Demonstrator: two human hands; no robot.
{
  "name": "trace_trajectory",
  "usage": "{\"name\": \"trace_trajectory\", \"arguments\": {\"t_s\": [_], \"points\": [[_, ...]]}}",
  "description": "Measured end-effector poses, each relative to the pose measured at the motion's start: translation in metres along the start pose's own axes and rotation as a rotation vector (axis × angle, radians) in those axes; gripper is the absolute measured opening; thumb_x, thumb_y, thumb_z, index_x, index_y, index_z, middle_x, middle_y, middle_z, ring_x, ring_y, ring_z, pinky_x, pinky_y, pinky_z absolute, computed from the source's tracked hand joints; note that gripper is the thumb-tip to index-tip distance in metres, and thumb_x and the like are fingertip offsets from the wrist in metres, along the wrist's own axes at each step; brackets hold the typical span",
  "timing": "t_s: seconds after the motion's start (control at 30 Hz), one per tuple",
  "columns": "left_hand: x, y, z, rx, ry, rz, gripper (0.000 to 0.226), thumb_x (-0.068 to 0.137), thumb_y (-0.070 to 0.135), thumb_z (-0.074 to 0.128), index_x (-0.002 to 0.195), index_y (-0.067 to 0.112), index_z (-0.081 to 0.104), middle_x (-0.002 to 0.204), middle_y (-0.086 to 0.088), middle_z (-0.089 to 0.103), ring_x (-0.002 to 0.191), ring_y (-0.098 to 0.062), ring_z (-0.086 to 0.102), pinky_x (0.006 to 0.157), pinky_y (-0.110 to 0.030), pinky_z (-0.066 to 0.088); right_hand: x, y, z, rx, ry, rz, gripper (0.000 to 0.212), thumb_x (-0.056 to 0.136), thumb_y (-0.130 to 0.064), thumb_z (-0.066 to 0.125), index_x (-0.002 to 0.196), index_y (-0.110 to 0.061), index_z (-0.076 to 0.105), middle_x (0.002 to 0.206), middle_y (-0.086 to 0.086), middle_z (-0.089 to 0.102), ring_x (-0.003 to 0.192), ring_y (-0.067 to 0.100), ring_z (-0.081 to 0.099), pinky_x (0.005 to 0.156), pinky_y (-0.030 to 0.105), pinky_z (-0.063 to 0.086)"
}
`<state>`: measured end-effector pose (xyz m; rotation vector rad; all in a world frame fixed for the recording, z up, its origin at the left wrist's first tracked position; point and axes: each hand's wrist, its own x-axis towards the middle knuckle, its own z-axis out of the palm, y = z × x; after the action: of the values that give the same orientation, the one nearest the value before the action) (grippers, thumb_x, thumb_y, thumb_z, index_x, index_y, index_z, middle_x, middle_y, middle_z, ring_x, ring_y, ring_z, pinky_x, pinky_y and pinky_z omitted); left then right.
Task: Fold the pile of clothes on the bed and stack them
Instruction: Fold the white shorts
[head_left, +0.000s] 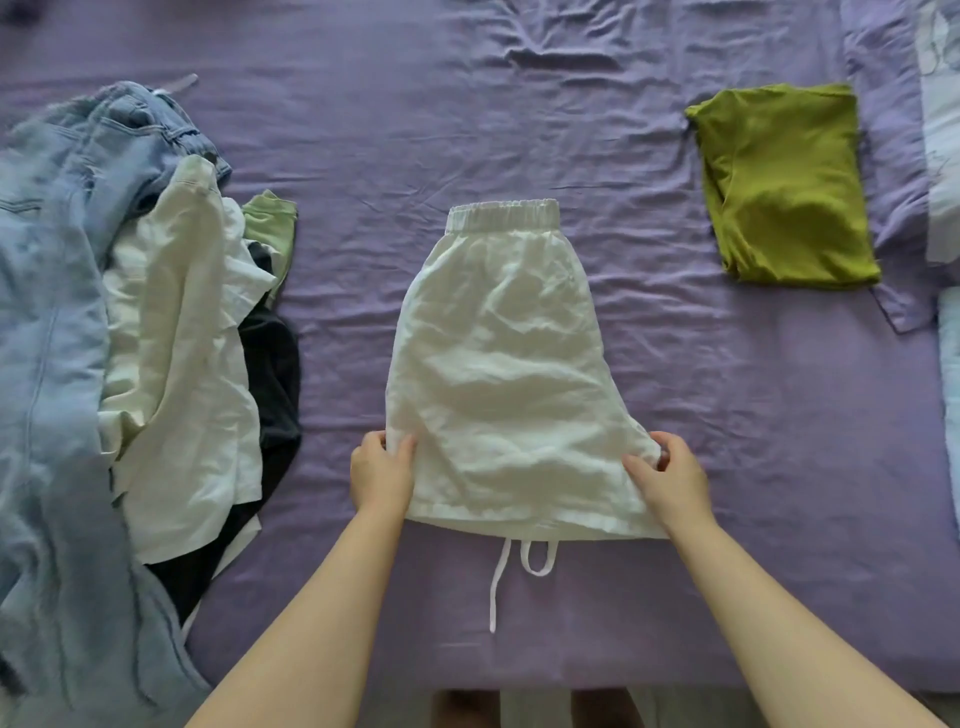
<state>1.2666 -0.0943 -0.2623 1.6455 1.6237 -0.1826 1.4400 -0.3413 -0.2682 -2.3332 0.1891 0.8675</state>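
Observation:
White shorts (506, 364) lie flat in the middle of the purple bed sheet (727, 467), folded in half lengthwise, elastic waistband at the far end. A white drawstring (496, 582) trails out from under the near edge. My left hand (382, 473) pinches the near left corner of the shorts, thumb on top. At the near right corner my right hand (670, 478) pinches the cloth the same way. A folded olive-green top (784, 187) lies at the far right. On the left sits the unfolded pile: light blue jeans (57, 364), a white garment (176, 364), a dark garment (272, 384) and a pale green piece (270, 218).
Pale blue patterned bedding (943, 156) lies along the right edge. The sheet is wrinkled across the far side. The bed's near edge runs along the bottom, with my legs just beyond it.

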Motion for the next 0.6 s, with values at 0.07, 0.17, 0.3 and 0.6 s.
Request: {"name": "trace_trajectory", "arguments": {"t_s": [0.07,0.17,0.3,0.6], "points": [[0.001,-0.002,-0.003,-0.034,-0.044,0.050,0.029,0.092,0.030,0.057,0.110,0.008,0.058,0.106,-0.010,0.063,0.098,-0.028,0.057,0.082,-0.040,0.048,0.000,0.002,0.003,-0.102,0.073,-0.022,0.030,0.081,-0.023,0.071,0.105,-0.011,0.059,0.100,0.013,0.056,0.100,0.029,0.050,0.082,0.033,0.039],[-0.002,-0.004,-0.006,-0.085,-0.111,0.106,0.022,0.095,0.026,0.051,0.100,0.007,0.060,0.099,-0.009,0.065,0.093,-0.029,0.059,0.081,-0.042,0.048,-0.005,0.002,0.006,-0.066,0.082,-0.014,0.022,0.088,-0.026,0.064,0.090,-0.010,0.049,0.091,0.008,0.052,0.092,0.029,0.049,0.072,0.035,0.039],[-0.006,-0.013,-0.018,-0.119,-0.173,0.095,0.028,0.099,0.028,0.044,0.095,0.005,0.059,0.094,-0.008,0.064,0.089,-0.027,0.060,0.076,-0.040,0.047,-0.013,0.001,0.001,0.069,0.074,-0.025,0.021,0.095,-0.025,0.055,0.093,-0.010,0.040,0.079,-0.006,0.048,0.080,0.023,0.048,0.058,0.029,0.035],[-0.019,-0.028,-0.010,0.205,0.005,0.123,0.028,0.089,0.021,0.060,0.113,0.009,0.056,0.106,-0.009,0.059,0.101,-0.031,0.054,0.086,-0.042,0.044,-0.016,-0.011,-0.004,-0.440,0.158,-0.226,0.041,0.081,-0.011,0.066,0.120,-0.007,0.055,0.119,0.012,0.057,0.110,0.035,0.049,0.092,0.045,0.037]]}}
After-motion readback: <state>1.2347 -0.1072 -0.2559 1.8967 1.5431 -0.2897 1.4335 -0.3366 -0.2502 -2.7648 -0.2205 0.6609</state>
